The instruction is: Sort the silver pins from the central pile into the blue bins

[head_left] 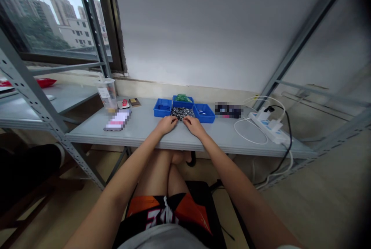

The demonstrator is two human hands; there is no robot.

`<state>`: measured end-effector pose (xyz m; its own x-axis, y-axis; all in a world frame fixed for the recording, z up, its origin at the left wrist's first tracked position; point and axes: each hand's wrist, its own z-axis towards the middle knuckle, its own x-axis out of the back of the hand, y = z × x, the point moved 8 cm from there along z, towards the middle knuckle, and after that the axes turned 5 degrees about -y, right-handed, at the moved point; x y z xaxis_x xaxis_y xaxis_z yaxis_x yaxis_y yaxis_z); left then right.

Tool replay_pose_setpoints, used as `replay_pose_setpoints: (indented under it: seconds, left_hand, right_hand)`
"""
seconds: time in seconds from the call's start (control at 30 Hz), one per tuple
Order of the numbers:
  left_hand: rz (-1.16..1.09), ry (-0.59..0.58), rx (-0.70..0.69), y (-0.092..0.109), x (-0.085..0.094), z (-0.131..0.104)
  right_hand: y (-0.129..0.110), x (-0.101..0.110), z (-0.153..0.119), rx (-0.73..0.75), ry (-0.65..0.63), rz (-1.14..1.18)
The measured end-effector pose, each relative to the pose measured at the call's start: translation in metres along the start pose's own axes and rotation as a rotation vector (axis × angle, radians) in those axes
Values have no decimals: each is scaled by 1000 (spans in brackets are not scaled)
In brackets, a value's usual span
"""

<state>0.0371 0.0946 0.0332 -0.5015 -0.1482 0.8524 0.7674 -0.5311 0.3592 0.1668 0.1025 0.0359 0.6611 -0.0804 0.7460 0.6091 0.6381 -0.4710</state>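
Observation:
A pile of small shiny metal pieces [182,113] lies in the middle of the grey table, among three blue trays. My left hand [167,124] is at the pile's front left edge, fingers closed together; what they hold, if anything, is too small to tell. At the front right edge is my right hand [193,125], its fingers also pressed together, contents hidden. The left blue tray [162,114] holds something dark or blue. Green packets fill the back tray [182,104]. A few thin metal pieces lie in the right tray [209,118].
On the left of the table [142,131] are a phone [118,120], a plastic cup [107,94], a small red item [124,102] and a dark card-like box [134,102]. A blurred dark object [228,110] and a power strip [271,128] with cables lie right. Metal posts flank the table.

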Motion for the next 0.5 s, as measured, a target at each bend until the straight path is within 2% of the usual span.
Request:
replay_pose_setpoints:
  seconds: [0.23, 0.5]
  left_hand:
    - [1, -24, -39, 3, -1, 1]
    - [-7, 78, -37, 0, 6, 1]
  right_hand:
    - [-4, 8, -1, 53, 77, 27]
    - [2, -2, 1, 28, -6, -29]
